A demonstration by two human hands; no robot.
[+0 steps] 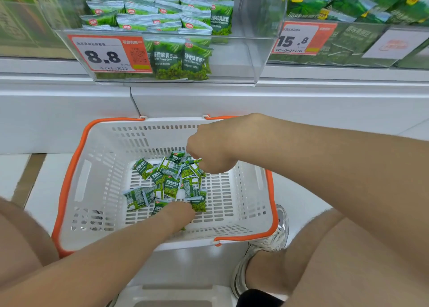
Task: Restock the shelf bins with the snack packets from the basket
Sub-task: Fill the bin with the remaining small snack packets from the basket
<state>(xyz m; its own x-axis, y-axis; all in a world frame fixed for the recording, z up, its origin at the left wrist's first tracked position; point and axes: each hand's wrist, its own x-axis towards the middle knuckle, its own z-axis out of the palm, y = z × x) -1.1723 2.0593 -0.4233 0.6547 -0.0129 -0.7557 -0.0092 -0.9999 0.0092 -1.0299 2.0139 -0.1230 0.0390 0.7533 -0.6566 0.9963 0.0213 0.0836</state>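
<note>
Now R hand [216,149] grip curled on packets [171,186] in basket [92,190]; L hand [178,211] grip unclear.

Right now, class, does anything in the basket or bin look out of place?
Nothing spilled or torn. The green pea packets lie jumbled in the basket, some face down; the clear bin is bare on its right.

the left tag [105,55] on the clear bin [232,62] read "8.8". the right tag [298,38] on the next bin read "15.8". packets [180,59] behind the clear front read "蒜香味青豌豆" and "garlic flavor green peas".
</note>
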